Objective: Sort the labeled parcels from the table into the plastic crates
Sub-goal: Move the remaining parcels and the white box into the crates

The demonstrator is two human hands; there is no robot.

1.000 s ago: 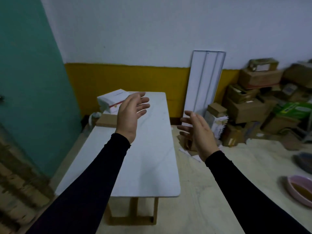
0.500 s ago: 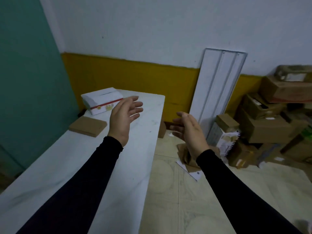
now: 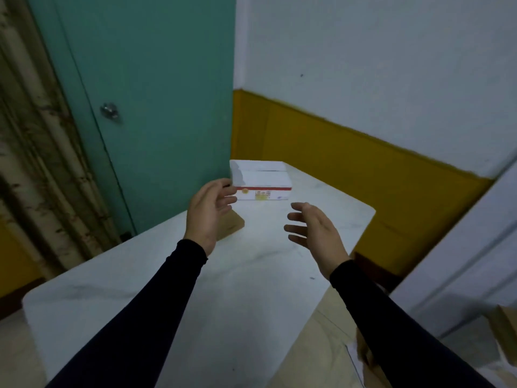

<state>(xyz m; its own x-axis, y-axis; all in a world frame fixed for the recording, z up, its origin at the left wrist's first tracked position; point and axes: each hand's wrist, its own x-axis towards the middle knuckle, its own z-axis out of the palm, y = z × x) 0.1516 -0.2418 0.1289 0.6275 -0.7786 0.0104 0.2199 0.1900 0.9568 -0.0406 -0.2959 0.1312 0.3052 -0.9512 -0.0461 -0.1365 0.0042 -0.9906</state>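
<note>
A white parcel (image 3: 261,179) with a red stripe and a printed label sits at the far end of the white table (image 3: 251,275). A flat brown cardboard parcel (image 3: 232,226) lies just in front of it, partly hidden behind my left hand. My left hand (image 3: 208,210) hovers open over the table, fingers relaxed and reaching close to the white parcel's left corner. My right hand (image 3: 313,231) hovers open to the right, palm facing left, holding nothing. No plastic crate is in view.
A teal door (image 3: 145,93) with a round knob stands behind the table's left side. The yellow and white wall runs behind the table. A white panel (image 3: 461,261) leans at the right, with cardboard scraps (image 3: 366,357) on the floor below.
The view has swung left and closer to the table's far end. Both hands have moved forward toward the white parcel; the stacked boxes at the right have left the view.
</note>
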